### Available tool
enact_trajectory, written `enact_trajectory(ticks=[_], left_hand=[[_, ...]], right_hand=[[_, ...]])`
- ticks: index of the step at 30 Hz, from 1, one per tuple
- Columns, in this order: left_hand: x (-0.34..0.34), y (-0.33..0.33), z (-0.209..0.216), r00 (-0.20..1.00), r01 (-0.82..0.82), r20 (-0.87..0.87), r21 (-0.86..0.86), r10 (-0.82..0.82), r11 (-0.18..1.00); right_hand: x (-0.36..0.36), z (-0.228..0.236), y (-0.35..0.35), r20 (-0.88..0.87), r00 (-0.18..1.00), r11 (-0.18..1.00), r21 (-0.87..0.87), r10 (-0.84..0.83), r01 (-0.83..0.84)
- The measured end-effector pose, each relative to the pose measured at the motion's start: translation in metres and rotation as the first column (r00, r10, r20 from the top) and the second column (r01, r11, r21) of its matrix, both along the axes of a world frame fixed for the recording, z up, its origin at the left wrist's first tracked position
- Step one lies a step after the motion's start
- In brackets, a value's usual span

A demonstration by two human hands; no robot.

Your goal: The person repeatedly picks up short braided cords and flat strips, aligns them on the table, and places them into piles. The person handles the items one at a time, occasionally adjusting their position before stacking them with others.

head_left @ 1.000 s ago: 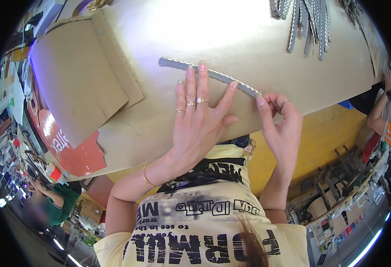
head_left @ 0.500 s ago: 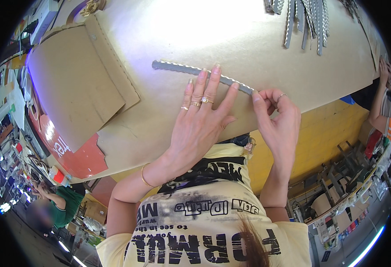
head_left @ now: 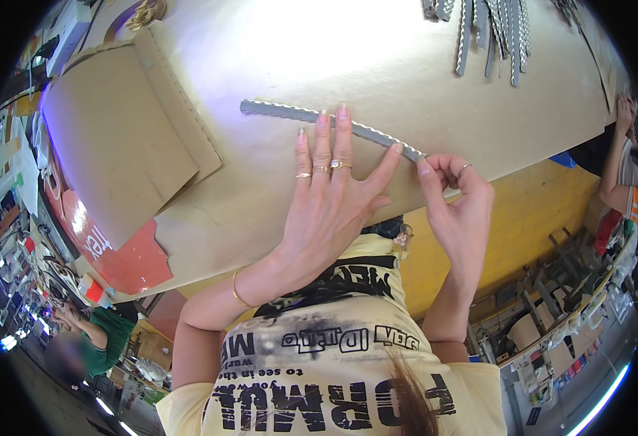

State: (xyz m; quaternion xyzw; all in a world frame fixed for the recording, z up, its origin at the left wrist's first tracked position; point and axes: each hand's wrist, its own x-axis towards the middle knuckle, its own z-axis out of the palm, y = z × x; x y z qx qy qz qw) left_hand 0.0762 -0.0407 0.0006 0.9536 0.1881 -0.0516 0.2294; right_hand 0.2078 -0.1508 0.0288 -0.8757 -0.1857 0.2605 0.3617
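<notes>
A narrow grey strip with a pale braided edge (head_left: pixel 283 110) lies slantwise on the paper-covered table (head_left: pixel 493 123). My left hand (head_left: pixel 331 185) rests flat over it, fingers spread, with the fingertips pressing along the strip. At the strip's right end, my right hand (head_left: pixel 455 196) pinches the tip between thumb and forefinger, its other fingers curled. The far left end of the strip sticks out beyond my left fingers.
Several similar braided strips (head_left: pixel 490 36) lie at the far right. Folded cardboard (head_left: pixel 115 131) covers the table's left part, above a red sheet (head_left: pixel 134 254). A person in green (head_left: pixel 108 338) is at lower left; another person's arm (head_left: pixel 617 167) shows at the right edge.
My left forefinger and my right hand have shifted slightly right and nearer along the strip. The pinch at its end is kept.
</notes>
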Motion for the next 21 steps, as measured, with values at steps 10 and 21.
enact_trajectory(ticks=[10,21], left_hand=[[0.002,-0.002,0.000,0.998,0.052,-0.047,0.129,-0.047,0.990],[0.002,-0.004,0.000,0.998,0.053,-0.049,0.180,-0.044,0.982]], right_hand=[[0.000,-0.002,0.004,-0.006,1.000,0.999,-0.042,-0.014,0.014],[-0.037,-0.021,-0.025,0.602,0.769,0.976,-0.159,0.216,-0.150]])
